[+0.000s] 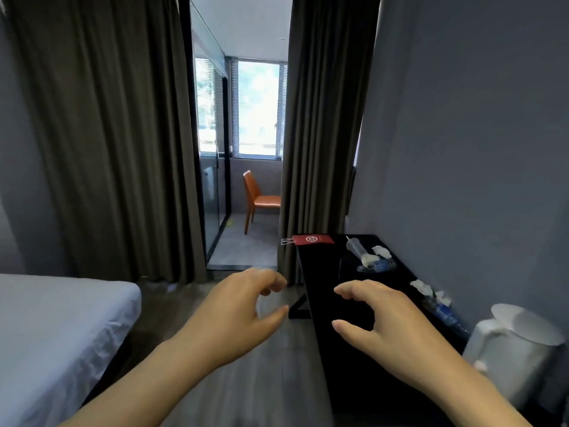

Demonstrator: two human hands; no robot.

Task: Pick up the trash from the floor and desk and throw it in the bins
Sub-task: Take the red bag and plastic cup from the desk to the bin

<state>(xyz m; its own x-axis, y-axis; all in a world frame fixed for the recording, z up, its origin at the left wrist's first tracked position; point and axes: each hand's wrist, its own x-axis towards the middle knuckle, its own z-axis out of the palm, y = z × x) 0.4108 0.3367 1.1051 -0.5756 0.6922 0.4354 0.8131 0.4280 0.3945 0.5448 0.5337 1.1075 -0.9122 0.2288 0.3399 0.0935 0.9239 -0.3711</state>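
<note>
Black desk (317, 266) carries plastic bottles (445, 312) and tissues (421, 287). Left hand (240, 312) and right hand (381, 318) hover, fingers loosely curled, grasping nothing.

A red tag (313, 239) at the far end of the black desk (320, 272) bears a white ring-shaped logo, while the blue bottle labels (381, 266) are too blurred to read.

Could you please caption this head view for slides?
Empty left hand and right hand near a desk littered with bottles and tissues.
</note>
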